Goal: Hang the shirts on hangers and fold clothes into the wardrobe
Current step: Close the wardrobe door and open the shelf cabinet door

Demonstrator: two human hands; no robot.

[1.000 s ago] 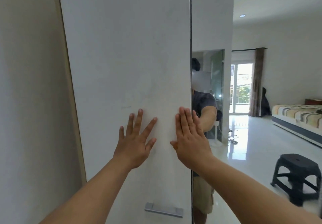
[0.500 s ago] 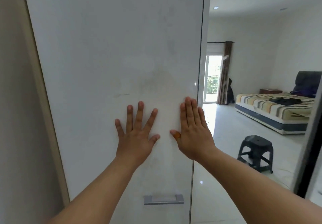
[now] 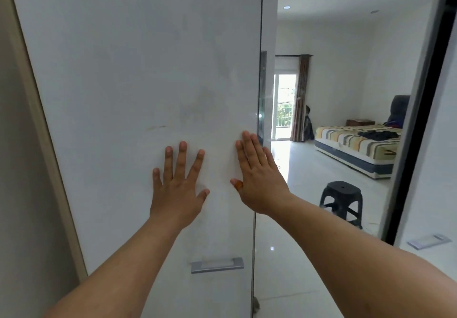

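A white wardrobe door [image 3: 138, 82] fills the left and middle of the view, with a silver handle [image 3: 217, 265] low down. My left hand [image 3: 179, 184] presses flat on it with fingers spread. My right hand [image 3: 257, 176] lies flat at the door's right edge, fingers straight and together. To the right is a mirrored door panel [image 3: 333, 95]. It reflects a striped bed [image 3: 356, 149] with dark clothes [image 3: 379, 134] lying on it. No hangers or shirts are in sight.
The mirror reflects a black plastic stool [image 3: 342, 201], a glossy white floor, a curtained balcony door [image 3: 284, 105] and a dark chair [image 3: 398, 110] behind the bed. At the far right stands another white door [image 3: 430, 169] with a silver handle [image 3: 429, 241]. A beige wall lies on the left.
The mirrored panel's reflection has swung: the person's reflection is gone and the bed and stool show more fully. Both hands stay flat on the white door, which now sits more face-on.
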